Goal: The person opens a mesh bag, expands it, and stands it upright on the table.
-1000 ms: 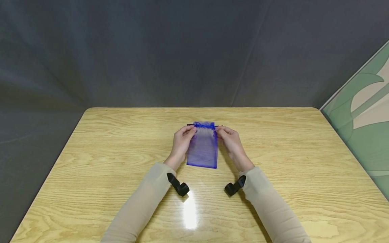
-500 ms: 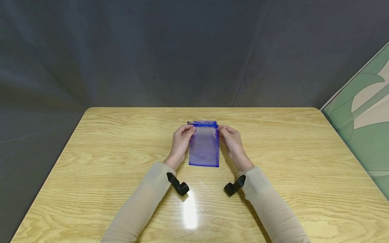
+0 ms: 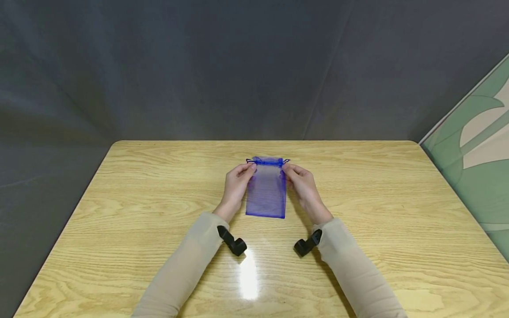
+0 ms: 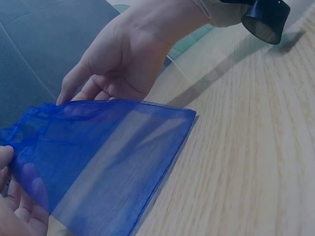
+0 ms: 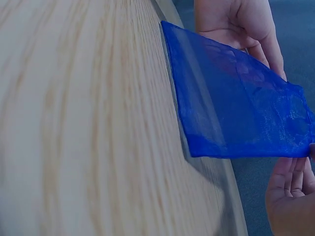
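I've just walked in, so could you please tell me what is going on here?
A person's left hand and right hand pinch opposite edges of a sheer rectangular blue fabric drawstring bag near its corded top. They hold it over a pale wood-grain table, its bottom edge towards the person.

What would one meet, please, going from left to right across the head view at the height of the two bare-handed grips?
Dark blue-grey fabric backdrop → bare left-hand grip → sheer rectangular blue drawstring bag → bare right-hand grip → green-and-beige leaf-patterned panel.
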A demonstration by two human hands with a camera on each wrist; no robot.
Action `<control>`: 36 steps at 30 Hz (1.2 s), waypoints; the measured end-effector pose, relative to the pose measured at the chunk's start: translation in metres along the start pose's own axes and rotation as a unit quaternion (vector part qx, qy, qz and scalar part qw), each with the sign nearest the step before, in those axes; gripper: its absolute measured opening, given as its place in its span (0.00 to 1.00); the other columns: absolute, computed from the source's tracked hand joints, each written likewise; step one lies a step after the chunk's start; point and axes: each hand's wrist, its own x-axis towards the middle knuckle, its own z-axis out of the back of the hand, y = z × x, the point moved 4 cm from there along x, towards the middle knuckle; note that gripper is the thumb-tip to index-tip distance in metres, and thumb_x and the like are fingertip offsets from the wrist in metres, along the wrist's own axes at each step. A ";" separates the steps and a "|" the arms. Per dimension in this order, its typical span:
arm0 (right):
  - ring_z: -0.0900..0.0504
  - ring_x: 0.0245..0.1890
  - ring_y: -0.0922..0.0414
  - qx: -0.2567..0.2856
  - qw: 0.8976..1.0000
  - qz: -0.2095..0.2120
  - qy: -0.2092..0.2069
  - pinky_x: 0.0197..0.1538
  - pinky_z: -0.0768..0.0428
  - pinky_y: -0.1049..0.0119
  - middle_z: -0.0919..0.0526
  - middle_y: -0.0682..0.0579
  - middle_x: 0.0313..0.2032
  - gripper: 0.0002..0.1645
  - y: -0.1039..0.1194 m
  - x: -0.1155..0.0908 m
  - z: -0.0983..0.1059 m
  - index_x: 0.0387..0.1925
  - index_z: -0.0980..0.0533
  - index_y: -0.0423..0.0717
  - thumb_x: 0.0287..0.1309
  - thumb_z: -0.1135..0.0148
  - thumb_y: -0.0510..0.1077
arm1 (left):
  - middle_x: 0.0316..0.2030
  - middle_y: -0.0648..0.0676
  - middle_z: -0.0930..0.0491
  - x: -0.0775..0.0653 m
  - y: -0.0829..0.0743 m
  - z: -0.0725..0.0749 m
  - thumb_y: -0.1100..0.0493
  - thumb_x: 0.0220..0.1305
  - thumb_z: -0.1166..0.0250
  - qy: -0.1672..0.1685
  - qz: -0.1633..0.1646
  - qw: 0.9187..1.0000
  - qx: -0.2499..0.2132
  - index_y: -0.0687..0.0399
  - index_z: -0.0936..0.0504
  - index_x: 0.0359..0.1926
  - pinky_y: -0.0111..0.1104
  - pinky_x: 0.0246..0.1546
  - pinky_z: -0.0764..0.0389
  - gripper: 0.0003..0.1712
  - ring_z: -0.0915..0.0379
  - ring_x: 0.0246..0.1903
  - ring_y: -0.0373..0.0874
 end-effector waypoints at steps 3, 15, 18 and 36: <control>0.26 0.25 0.72 -0.001 1.000 0.000 0.000 0.31 0.25 0.81 0.22 0.67 0.22 0.13 0.000 0.000 0.000 0.25 0.22 0.56 0.65 0.44 0.40 | 0.44 0.62 0.17 0.000 -0.001 -0.001 0.58 0.65 0.38 0.002 -0.002 1.000 -0.011 0.63 0.20 0.51 0.27 0.38 0.22 0.17 0.22 0.37 0.43; 0.27 0.25 0.70 -0.011 1.000 0.010 -0.006 0.31 0.27 0.80 0.24 0.66 0.23 0.14 -0.002 0.001 -0.001 0.25 0.22 0.58 0.65 0.45 0.40 | 0.39 0.59 0.18 -0.001 -0.001 -0.001 0.59 0.66 0.39 -0.005 -0.007 1.000 -0.029 0.64 0.20 0.48 0.28 0.37 0.22 0.14 0.22 0.35 0.45; 0.28 0.26 0.70 -0.007 1.000 0.012 -0.008 0.31 0.26 0.80 0.25 0.66 0.22 0.14 -0.001 0.000 -0.001 0.25 0.22 0.58 0.66 0.45 0.41 | 0.37 0.55 0.19 -0.001 -0.001 -0.002 0.59 0.66 0.40 -0.007 -0.009 0.999 -0.032 0.65 0.21 0.47 0.29 0.39 0.21 0.14 0.23 0.39 0.48; 0.29 0.25 0.71 0.005 0.999 0.017 -0.028 0.31 0.27 0.80 0.26 0.66 0.21 0.15 -0.002 0.000 -0.003 0.24 0.22 0.59 0.66 0.45 0.40 | 0.35 0.52 0.19 -0.002 -0.001 -0.001 0.59 0.67 0.41 -0.019 -0.003 0.999 -0.033 0.64 0.21 0.47 0.27 0.37 0.23 0.13 0.25 0.32 0.38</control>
